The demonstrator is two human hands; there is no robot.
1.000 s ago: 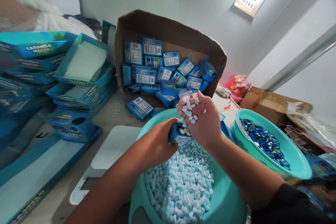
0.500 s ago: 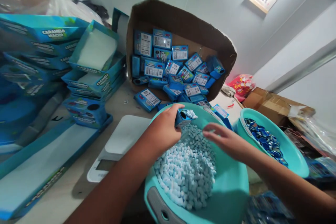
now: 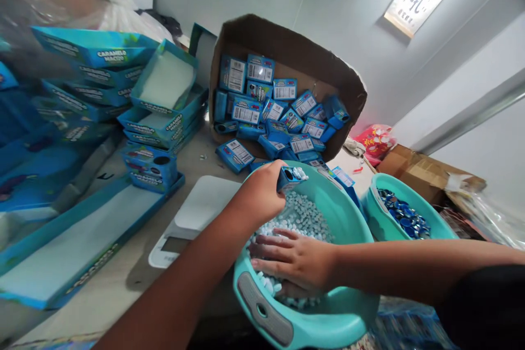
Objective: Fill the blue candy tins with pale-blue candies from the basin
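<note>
My left hand is wrapped round a small blue box at the upper rim of a turquoise tub. White candies show at the box's open end. Below it, my right hand lies palm down on the pale blue and white candies in the tub, its fingers spread and pointing left. Some candies lie around its fingertips; what is under the palm is hidden.
Behind the tub, a cardboard box holds several blue boxes. A white scale sits left of the tub. Blue trays are stacked at the left. A second turquoise tub with blue wrapped pieces stands at the right.
My right hand has moved down and left, from above the tub's right side onto the candies. My left hand still holds the small box. The view has shifted slightly.
</note>
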